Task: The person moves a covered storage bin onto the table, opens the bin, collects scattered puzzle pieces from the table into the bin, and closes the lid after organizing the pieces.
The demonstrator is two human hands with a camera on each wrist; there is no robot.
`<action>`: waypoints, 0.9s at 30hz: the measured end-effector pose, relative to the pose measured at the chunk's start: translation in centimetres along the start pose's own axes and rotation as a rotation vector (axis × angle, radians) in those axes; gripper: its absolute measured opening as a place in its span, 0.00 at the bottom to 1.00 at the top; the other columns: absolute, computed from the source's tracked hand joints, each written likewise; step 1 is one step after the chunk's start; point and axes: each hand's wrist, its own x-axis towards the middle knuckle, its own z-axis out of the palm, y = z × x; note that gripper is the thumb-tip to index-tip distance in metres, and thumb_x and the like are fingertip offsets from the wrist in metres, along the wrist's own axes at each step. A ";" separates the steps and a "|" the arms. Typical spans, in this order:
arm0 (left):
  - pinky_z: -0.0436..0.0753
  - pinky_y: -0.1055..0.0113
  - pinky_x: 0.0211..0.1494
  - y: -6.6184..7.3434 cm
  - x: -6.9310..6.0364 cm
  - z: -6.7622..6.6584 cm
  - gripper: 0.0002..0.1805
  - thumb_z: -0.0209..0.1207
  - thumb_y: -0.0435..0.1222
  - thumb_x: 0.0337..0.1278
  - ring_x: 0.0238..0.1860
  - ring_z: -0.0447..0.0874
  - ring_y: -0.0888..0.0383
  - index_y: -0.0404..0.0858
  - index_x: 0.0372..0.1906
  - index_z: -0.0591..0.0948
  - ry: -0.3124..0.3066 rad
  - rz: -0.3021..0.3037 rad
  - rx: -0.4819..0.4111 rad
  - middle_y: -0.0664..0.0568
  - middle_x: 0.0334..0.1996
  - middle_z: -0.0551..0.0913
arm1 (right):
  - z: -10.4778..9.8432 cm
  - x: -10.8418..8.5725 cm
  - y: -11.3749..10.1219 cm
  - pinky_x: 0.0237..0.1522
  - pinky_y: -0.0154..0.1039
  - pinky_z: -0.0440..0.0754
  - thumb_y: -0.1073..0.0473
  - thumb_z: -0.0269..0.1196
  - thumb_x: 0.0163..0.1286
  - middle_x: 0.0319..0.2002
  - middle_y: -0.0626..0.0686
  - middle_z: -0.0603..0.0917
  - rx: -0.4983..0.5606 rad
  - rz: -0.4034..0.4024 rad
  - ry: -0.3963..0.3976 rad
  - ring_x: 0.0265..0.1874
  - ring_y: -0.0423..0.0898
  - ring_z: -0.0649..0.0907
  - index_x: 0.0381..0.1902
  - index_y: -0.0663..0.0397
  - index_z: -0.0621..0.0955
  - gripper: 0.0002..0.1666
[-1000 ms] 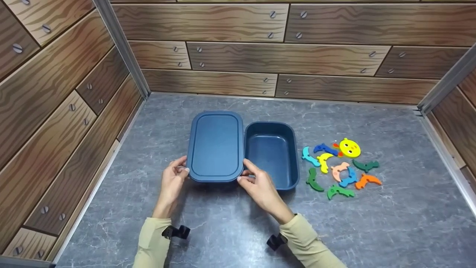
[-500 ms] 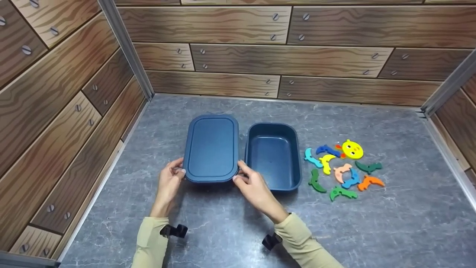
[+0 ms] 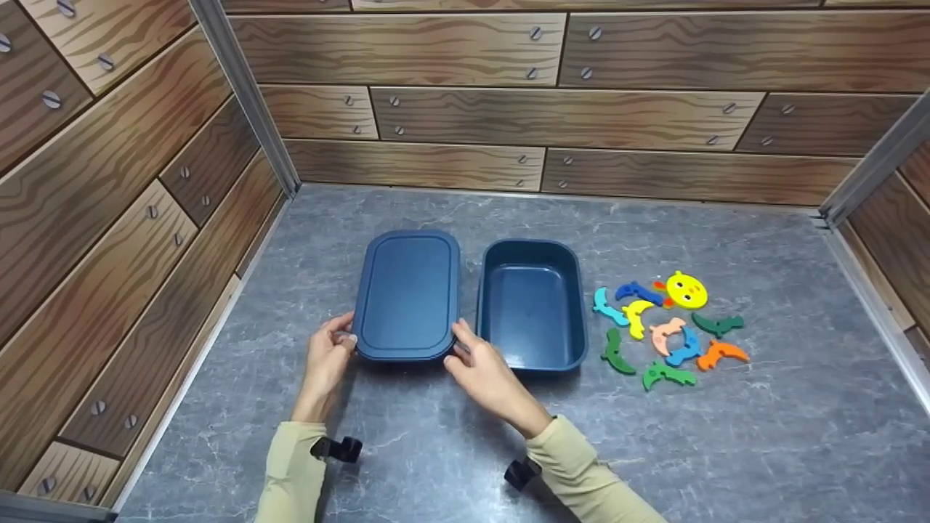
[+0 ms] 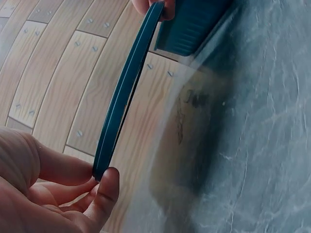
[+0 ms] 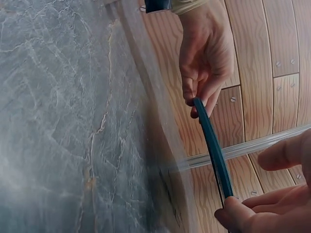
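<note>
No readable text — no labels, no numbers

Head view: underside of lid (image 3: 407,294) + some L hand (image 3: 325,367) fingertips hidden; sleeves (image 3: 294,468) cut off at btm edge. L wrist: box (image 4: 192,24) cut off at top. R wrist: R hand (image 5: 284,206) cut off at R edge. Marks on lt-green pc (image 3: 668,375) too small to tell.

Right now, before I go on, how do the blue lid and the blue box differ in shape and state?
The blue lid is a thin, flat panel, while the blue box is deep and open on top. The left hand and right hand hold the lid raised off the table; the box stands on it, gripped by neither. Both are dark blue rounded rectangles.
</note>
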 end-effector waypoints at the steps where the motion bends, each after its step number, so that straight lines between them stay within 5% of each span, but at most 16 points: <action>1: 0.77 0.71 0.33 -0.1 0.1 -0.1 0.23 0.47 0.16 0.56 0.32 0.72 0.60 0.15 0.59 0.71 0.003 0.003 0.007 0.36 0.43 0.74 | 0.1 0.0 0.0 0.61 0.38 0.70 0.64 0.53 0.70 0.75 0.68 0.49 -0.015 0.009 -0.007 0.66 0.58 0.69 0.73 0.72 0.57 0.37; 17: 0.78 0.70 0.33 -1.6 1.1 -0.7 0.23 0.48 0.18 0.56 0.33 0.74 0.58 0.18 0.59 0.74 0.002 -0.061 0.082 0.34 0.44 0.76 | 1.7 0.8 0.7 0.61 0.38 0.72 0.61 0.54 0.66 0.75 0.68 0.47 -0.108 0.097 -0.025 0.66 0.57 0.70 0.74 0.71 0.55 0.42; 27: 0.79 0.70 0.33 -2.2 2.1 -0.8 0.23 0.46 0.17 0.56 0.37 0.76 0.56 0.17 0.58 0.73 -0.055 -0.107 0.107 0.32 0.45 0.76 | 2.1 1.4 1.0 0.43 0.36 0.82 0.59 0.55 0.66 0.76 0.66 0.43 -0.077 0.130 -0.027 0.68 0.59 0.67 0.75 0.69 0.51 0.45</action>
